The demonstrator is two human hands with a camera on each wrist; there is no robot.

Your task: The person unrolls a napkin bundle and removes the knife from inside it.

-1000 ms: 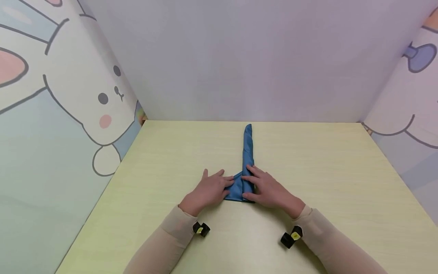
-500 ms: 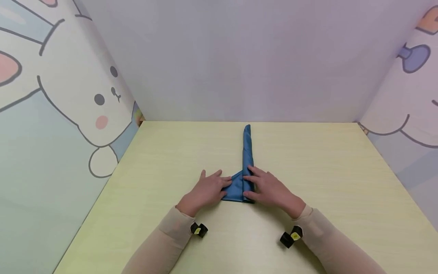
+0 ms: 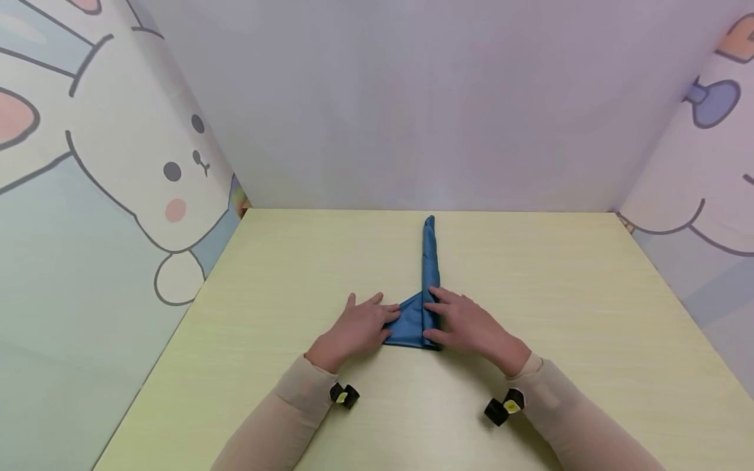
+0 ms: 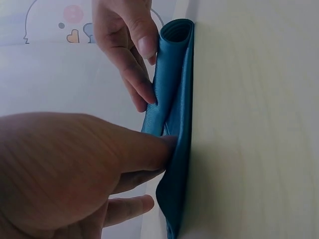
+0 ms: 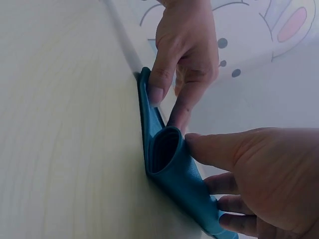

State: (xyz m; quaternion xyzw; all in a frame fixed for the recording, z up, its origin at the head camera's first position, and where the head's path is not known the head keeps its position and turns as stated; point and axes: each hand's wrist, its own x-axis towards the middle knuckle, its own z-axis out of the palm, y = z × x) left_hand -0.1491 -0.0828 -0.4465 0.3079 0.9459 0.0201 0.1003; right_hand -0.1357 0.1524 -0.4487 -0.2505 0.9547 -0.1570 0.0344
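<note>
The fingers of the left hand [image 3: 360, 324], straight and spread, press on the flat part of a blue cloth [image 3: 406, 327] just below the centre of the frame, the thumb on its lower left. The fingers of the right hand [image 3: 471, 324], spaced apart and only slightly bent, touch the right side of the cloth's rolled part [image 3: 430, 258], thumb tip near the bottom end. That roll stands as a narrow upright strip in the head view, its tip close to the table's far edge; the right wrist view shows its coiled end [image 5: 155, 157] facing the camera, several layers deep. Below the hands, beige sleeves run to the lower left and lower right, and a small black device [image 3: 351, 396] sits at the left wrist, another [image 3: 497, 411] at the right. Each bears a yellow label [image 3: 511, 407] whose markings are too small to read. The pale wooden table [image 3: 530, 261] spreads around the cloth. A plain lilac wall [image 3: 383, 104] fills the upper middle; a cartoon rabbit [image 3: 129, 144] covers the upper left panel, and a blue bow shape [image 3: 717, 103] shows at upper right.
</note>
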